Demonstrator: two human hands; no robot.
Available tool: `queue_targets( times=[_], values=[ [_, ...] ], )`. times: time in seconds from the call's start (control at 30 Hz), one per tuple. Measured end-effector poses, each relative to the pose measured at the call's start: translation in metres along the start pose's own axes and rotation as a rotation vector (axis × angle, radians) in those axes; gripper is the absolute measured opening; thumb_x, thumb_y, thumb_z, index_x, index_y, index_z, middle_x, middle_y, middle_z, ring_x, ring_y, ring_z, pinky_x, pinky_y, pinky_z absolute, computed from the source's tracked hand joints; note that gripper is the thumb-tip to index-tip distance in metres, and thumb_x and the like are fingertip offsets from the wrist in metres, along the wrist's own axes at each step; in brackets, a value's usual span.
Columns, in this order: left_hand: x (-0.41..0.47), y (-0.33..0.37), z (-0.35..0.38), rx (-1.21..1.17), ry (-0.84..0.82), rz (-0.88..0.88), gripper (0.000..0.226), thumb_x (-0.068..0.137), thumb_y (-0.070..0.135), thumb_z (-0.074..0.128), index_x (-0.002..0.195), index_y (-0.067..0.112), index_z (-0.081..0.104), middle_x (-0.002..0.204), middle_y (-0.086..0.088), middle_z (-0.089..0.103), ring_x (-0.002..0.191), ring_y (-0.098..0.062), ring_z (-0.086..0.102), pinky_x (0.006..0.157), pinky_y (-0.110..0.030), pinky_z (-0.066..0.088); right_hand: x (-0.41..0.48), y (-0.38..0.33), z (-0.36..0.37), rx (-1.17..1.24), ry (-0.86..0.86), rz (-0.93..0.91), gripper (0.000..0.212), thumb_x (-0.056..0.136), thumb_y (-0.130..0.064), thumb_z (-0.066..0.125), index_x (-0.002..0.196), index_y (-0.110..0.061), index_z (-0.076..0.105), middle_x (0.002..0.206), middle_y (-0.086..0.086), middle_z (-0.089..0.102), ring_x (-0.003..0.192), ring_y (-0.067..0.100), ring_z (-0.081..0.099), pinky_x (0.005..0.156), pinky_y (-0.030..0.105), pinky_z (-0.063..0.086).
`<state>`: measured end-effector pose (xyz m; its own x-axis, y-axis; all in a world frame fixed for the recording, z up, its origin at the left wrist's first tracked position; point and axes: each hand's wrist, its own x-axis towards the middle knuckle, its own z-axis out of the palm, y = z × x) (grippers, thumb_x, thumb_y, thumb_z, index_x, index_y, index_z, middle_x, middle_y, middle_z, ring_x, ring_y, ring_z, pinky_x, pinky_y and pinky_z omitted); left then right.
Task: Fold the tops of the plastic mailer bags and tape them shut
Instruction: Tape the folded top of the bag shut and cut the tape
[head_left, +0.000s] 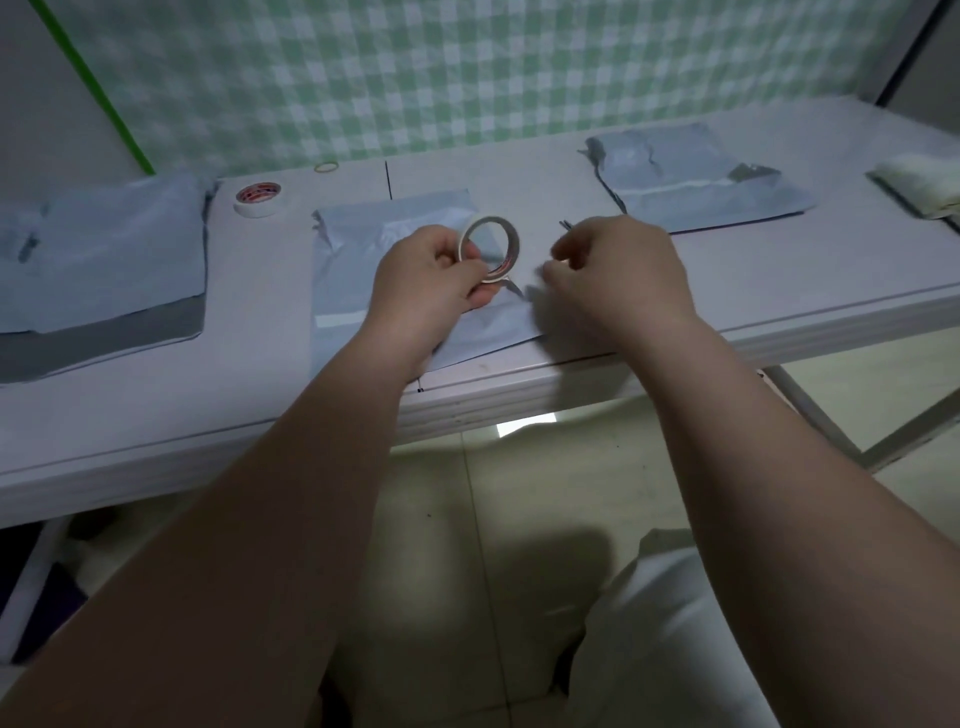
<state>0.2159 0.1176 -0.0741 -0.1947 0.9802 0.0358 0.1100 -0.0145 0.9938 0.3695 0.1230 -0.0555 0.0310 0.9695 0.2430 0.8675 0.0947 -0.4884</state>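
head camera view, looking down along two bare forearms reaching over a pale tabletop (260, 400). the left hand (436, 275) grips a roll of tape (489, 248), thumb and fingers curled around its lower rim, so the roll stands on edge with its open centre facing the camera. a short loose end of tape hangs from the bottom of the roll, towards the right hand. the right hand (618, 270) is just beside the roll but apart from the left hand, its fingers curled and its thumb drawn close to the fingertips. it is blurred, and i cannot tell whether it pinches anything.

directly beneath both hands a grey-blue plastic mailer bag (353, 270) lies flat on the tabletop, its near edge close to the table's front edge. a second mailer bag (104, 249) lies well to the left of the left hand, with a darker grey band along its near side. a third mailer bag (701, 182), crumpled at the top, lies beyond and to the right of the right hand.

beyond and left of the left hand a second tape roll (258, 199) lies flat, with a rubber band (326, 167) farther back. far right of the right hand sits a folded white cloth (919, 182). a green-and-white checked cloth (467, 67) hangs behind the tabletop.
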Motion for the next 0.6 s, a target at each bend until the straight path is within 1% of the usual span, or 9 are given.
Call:
queue_targets(
  times=[0.1, 0.17, 0.23, 0.3, 0.37, 0.47, 0.53, 0.6],
  values=[
    [0.001, 0.000, -0.002, -0.025, 0.008, -0.016, 0.016, 0.085, -0.004, 0.059, 0.076, 0.008, 0.057, 0.088, -0.017, 0.063, 0.085, -0.025, 0.071, 0.076, -0.027, 0.058, -0.001, 0.007, -0.005, -0.273, 0.075, 0.125, 0.033, 0.088, -0.014, 0.048, 0.118, -0.017, 0.062, 0.120, 0.011, 0.057, 0.118, 0.034, 0.043, 0.090, 0.037, 0.038],
    [0.003, 0.000, -0.002, -0.020, 0.010, -0.030, 0.015, 0.086, -0.002, 0.057, 0.076, 0.008, 0.056, 0.090, -0.016, 0.063, 0.080, -0.021, 0.071, 0.079, -0.032, 0.058, -0.001, 0.010, -0.010, -0.349, 0.033, 0.210, 0.031, 0.089, -0.009, 0.047, 0.117, -0.009, 0.060, 0.120, 0.016, 0.055, 0.116, 0.037, 0.047, 0.089, 0.037, 0.040],
    [0.005, 0.001, -0.002, -0.042, 0.019, -0.059, 0.012, 0.088, -0.001, 0.052, 0.078, 0.005, 0.054, 0.089, -0.015, 0.062, 0.074, -0.018, 0.071, 0.080, -0.034, 0.059, 0.000, 0.009, -0.015, -0.348, -0.016, 0.221, 0.026, 0.091, -0.008, 0.049, 0.114, -0.004, 0.059, 0.119, 0.019, 0.055, 0.112, 0.038, 0.052, 0.082, 0.035, 0.041],
    [0.006, 0.002, -0.001, -0.088, 0.022, -0.077, 0.010, 0.088, -0.002, 0.048, 0.080, 0.004, 0.051, 0.087, -0.016, 0.061, 0.068, -0.016, 0.071, 0.079, -0.035, 0.059, 0.001, 0.006, -0.019, -0.344, -0.044, 0.199, 0.024, 0.091, -0.009, 0.053, 0.113, -0.002, 0.058, 0.119, 0.020, 0.054, 0.112, 0.037, 0.053, 0.076, 0.032, 0.037],
    [0.005, 0.003, -0.001, -0.116, 0.015, -0.082, 0.011, 0.088, -0.003, 0.047, 0.081, 0.004, 0.050, 0.087, -0.016, 0.060, 0.069, -0.017, 0.070, 0.078, -0.034, 0.059, 0.001, 0.003, -0.025, -0.337, -0.054, 0.196, 0.025, 0.090, -0.010, 0.056, 0.113, -0.002, 0.057, 0.120, 0.018, 0.054, 0.112, 0.036, 0.053, 0.074, 0.032, 0.035],
    [0.004, 0.005, -0.002, -0.143, -0.008, -0.089, 0.013, 0.087, -0.006, 0.048, 0.079, 0.004, 0.049, 0.086, -0.017, 0.057, 0.075, -0.023, 0.069, 0.077, -0.033, 0.059, 0.000, -0.003, -0.030, -0.334, -0.054, 0.189, 0.028, 0.082, -0.010, 0.062, 0.110, -0.008, 0.060, 0.116, 0.013, 0.057, 0.108, 0.034, 0.055, 0.073, 0.032, 0.037],
    [0.004, 0.006, -0.002, -0.151, -0.019, -0.099, 0.016, 0.088, -0.007, 0.046, 0.077, 0.004, 0.048, 0.086, -0.017, 0.056, 0.077, -0.024, 0.069, 0.077, -0.033, 0.059, -0.005, -0.002, -0.029, -0.249, -0.053, 0.185, 0.032, 0.076, -0.014, 0.066, 0.108, -0.015, 0.063, 0.109, 0.009, 0.059, 0.102, 0.032, 0.056, 0.072, 0.029, 0.038],
    [0.003, 0.008, -0.002, -0.157, -0.024, -0.109, 0.018, 0.088, -0.007, 0.044, 0.075, 0.004, 0.048, 0.084, -0.016, 0.057, 0.076, -0.023, 0.069, 0.078, -0.034, 0.059, -0.011, 0.002, -0.026, -0.034, -0.044, 0.176, 0.027, 0.073, -0.019, 0.068, 0.100, -0.021, 0.064, 0.093, 0.002, 0.060, 0.090, 0.026, 0.057, 0.068, 0.028, 0.039]
  ],
)
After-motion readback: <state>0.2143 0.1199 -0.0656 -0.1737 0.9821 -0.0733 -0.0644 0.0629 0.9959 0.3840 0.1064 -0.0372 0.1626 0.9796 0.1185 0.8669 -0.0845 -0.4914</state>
